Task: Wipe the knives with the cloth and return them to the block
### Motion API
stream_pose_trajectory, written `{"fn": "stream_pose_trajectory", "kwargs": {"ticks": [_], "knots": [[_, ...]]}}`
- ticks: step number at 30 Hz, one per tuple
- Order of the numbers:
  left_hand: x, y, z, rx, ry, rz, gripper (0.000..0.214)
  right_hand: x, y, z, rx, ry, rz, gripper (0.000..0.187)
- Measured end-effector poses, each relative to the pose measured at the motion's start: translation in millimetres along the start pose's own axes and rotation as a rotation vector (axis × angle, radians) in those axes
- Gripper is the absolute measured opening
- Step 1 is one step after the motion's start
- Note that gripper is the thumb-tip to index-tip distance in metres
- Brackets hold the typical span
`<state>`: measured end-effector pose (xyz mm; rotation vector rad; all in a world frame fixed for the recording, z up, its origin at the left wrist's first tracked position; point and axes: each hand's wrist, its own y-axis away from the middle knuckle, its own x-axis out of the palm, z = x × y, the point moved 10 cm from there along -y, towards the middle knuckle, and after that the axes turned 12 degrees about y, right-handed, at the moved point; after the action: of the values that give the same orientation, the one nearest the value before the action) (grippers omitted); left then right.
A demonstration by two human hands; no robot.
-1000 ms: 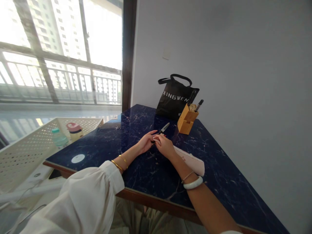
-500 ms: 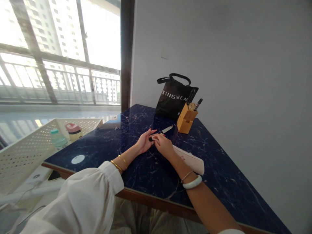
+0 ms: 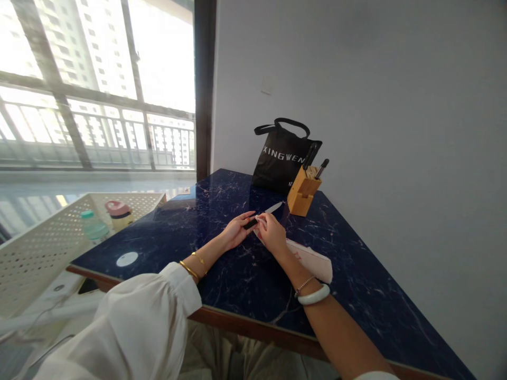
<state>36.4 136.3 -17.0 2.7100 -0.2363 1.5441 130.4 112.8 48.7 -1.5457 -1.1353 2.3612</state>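
My left hand (image 3: 236, 231) is closed around the black handle of a kitchen knife (image 3: 273, 207), whose bare blade points away and to the right. Pinched in the fingers of my right hand (image 3: 272, 233) is a pale pink edge of cloth, pressed against the handle near the blade. A pale pink folded towel (image 3: 311, 259) lies on the table beside my right wrist. Whether it joins the cloth in my fingers is hidden behind that hand.
The dark blue marbled table (image 3: 222, 285) carries a wooden knife block (image 3: 301, 196) with dark-handled tools, a black tote bag (image 3: 279, 161) and a round white disc (image 3: 127, 259). Left of it, a white perforated basket (image 3: 43, 248) holds a teal-capped bottle (image 3: 94, 226) and a pink-lidded cup (image 3: 119, 215).
My right hand has slid the cloth along the black handle toward the blade, uncovering more of the handle. My left hand keeps its hold on the knife, nearly still.
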Motion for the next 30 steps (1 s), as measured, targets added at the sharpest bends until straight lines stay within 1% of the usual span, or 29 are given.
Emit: {"fn": "stream_pose_trajectory", "kwargs": {"ticks": [3, 6, 10, 13, 15, 17, 21, 25, 30], "knots": [[-0.1, 0, -1, -0.012, -0.015, 0.002, 0.037, 3, 2, 13, -0.070, -0.009, 0.042, 0.016], [3.6, 2, -5, -0.012, -0.016, 0.033, 0.041, 5, 3, 22, -0.121, 0.007, 0.066, 0.017], [10.3, 3, -8, -0.012, -0.005, 0.094, 0.052, 3, 2, 16, -0.094, 0.033, 0.046, 0.017], [12.2, 2, -8, -0.006, -0.003, 0.118, 0.061, 3, 2, 9, -0.052, 0.015, 0.021, 0.017], [13.2, 2, -6, -0.006, -0.002, 0.130, 0.066, 6, 2, 9, -0.047, 0.012, 0.030, 0.017], [13.7, 3, -4, -0.024, -0.008, 0.134, 0.065, 10, 3, 11, -0.062, 0.024, 0.050, 0.016], [13.2, 4, 1, -0.064, -0.026, 0.124, 0.058, 15, 3, 13, -0.083, 0.048, 0.086, 0.014], [12.2, 3, 1, -0.062, -0.043, 0.111, 0.055, 18, 2, 12, -0.075, 0.057, 0.113, 0.014], [9.7, 3, 4, -0.034, -0.098, 0.085, 0.062, 20, 2, 10, -0.061, 0.057, 0.135, 0.014]]}}
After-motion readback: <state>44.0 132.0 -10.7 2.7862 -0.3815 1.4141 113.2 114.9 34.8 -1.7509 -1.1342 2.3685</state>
